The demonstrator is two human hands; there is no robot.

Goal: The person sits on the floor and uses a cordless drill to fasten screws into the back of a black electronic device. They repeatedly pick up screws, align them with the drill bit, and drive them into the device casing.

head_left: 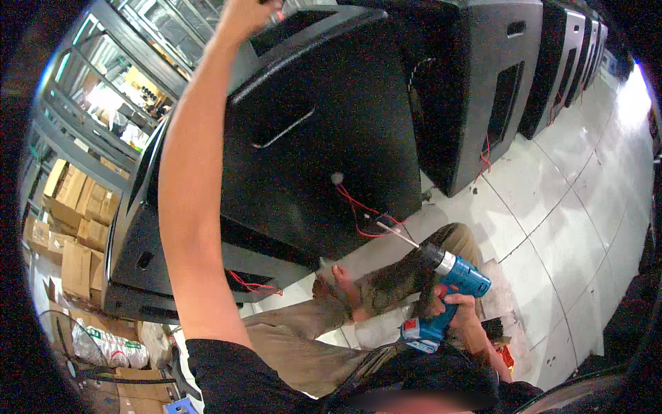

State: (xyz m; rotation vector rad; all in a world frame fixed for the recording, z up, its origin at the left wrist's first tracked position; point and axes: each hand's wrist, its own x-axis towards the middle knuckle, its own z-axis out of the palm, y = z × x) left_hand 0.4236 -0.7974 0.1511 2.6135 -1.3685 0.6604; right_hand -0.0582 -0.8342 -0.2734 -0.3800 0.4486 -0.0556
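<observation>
My right hand (pixel 460 308) is wrapped round the grip of a blue cordless drill (pixel 463 278). A long thin bit sticks out of its dark chuck, pointing up and left toward a large black cabinet (pixel 310 179), which looks like a loudspeaker box. Red wires (pixel 358 207) hang from a round hole in the cabinet's face, close to the tip of the bit. My left arm stretches up across the cabinet's left side. At the upper picture edge, my left hand (pixel 249 15) is at the cabinet's far end, its fingers mostly cut off. Something small and red shows beside it.
More black cabinets (pixel 476 90) stand in a row to the right, some with red wires. Another cabinet (pixel 148 262) is on the left. Cardboard boxes (pixel 79 262) are piled beyond it. My legs and bare feet (pixel 341 283) rest on white floor tiles (pixel 552 228).
</observation>
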